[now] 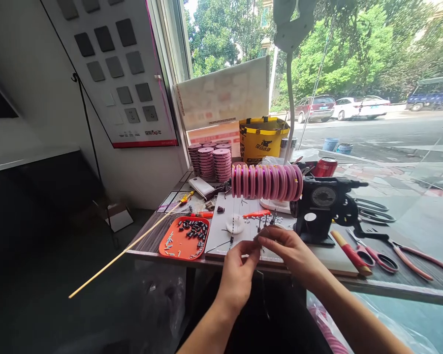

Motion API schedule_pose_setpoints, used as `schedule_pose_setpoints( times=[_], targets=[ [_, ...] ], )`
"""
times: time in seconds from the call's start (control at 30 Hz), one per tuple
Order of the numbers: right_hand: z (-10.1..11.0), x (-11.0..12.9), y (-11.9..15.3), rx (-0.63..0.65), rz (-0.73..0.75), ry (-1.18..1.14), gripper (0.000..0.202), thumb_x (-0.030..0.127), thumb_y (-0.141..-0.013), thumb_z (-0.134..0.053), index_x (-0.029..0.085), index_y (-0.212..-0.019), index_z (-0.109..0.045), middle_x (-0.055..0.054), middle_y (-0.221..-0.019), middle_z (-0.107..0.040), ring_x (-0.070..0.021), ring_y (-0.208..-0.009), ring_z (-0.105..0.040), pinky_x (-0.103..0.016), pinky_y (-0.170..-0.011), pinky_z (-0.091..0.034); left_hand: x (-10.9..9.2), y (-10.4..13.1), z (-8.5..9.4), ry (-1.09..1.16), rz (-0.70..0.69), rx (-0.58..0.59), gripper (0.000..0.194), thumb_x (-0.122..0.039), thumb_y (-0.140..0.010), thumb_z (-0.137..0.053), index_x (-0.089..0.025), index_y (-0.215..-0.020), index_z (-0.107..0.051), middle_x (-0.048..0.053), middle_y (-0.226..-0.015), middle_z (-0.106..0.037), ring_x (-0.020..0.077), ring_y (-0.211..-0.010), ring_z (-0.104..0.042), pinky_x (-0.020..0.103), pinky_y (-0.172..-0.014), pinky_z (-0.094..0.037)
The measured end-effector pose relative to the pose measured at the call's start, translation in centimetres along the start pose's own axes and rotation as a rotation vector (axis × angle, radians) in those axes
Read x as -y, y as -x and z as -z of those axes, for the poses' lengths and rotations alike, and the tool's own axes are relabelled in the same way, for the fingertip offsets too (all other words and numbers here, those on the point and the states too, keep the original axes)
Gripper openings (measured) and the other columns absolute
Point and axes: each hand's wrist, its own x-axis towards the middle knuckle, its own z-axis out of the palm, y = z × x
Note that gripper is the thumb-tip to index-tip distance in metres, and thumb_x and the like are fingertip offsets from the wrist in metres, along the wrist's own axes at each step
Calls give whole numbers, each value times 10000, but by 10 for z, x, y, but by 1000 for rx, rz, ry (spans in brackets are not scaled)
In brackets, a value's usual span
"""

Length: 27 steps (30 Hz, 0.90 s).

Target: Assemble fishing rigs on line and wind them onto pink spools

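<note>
Two hands meet at the table's near edge: left hand point(238, 275) and right hand point(286, 250) pinch together on a thin dark line point(260, 236), barely visible, running left-right between them, beside the white foam board point(225, 221).

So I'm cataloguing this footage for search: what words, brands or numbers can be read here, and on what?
"50" within a short line of print, the rest too blurred, on the white wall panel.
Black logo and characters on the yellow bag: unreadable.
Red can, black winder's dial, parked cars' plates: too small or blurred.
</note>
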Motion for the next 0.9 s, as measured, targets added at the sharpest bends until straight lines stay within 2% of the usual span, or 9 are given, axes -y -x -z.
schedule_pose_setpoints(
  times=[0.13,0.33,0.47,0.67,0.9],
  targets=[
    [0,1,3,3,-12,-11,257,394,-711,-584,166,-594,-571,17,-568,-493,-125,-580,-446,-240,-579,-370,7,-6,-8,194,82,40,107,-261,-694,-638,-155,-691,-646,-16,-633,-600,108,-656,-524,236,-702,-398],
    [-2,-5,5,19,-95,-120,248,392,-714,-582,157,-637,-578,23,-575,-492,-115,-556,-438,-231,-530,-362,8,-1,-7,369,212,52,143,-265,-692,-645,-135,-749,-646,28,-693,-628,104,-639,-544,226,-613,-402],
    [-4,-5,5,-1,-41,-106,218,347,-711,-595,154,-610,-582,34,-558,-478,-104,-554,-418,-221,-543,-344,7,-1,-9,397,203,35,106,-226,-681,-654,-127,-712,-635,-13,-603,-566,68,-573,-486,193,-559,-363],
    [-8,-4,6,4,-79,-106,223,360,-697,-602,157,-611,-565,26,-578,-496,-115,-567,-440,-227,-544,-352,8,3,-6,402,222,34,63,-201,-679,-630,-145,-678,-604,-39,-562,-522,64,-540,-453,202,-559,-345],
    [-9,2,5,26,-48,68,224,347,-717,-570,166,-594,-518,32,-567,-471,-116,-564,-419,-232,-552,-336,12,16,8,356,248,111,105,-196,-713,-580,-152,-630,-535,-29,-561,-502,81,-510,-447,224,-525,-336]
  ],
)
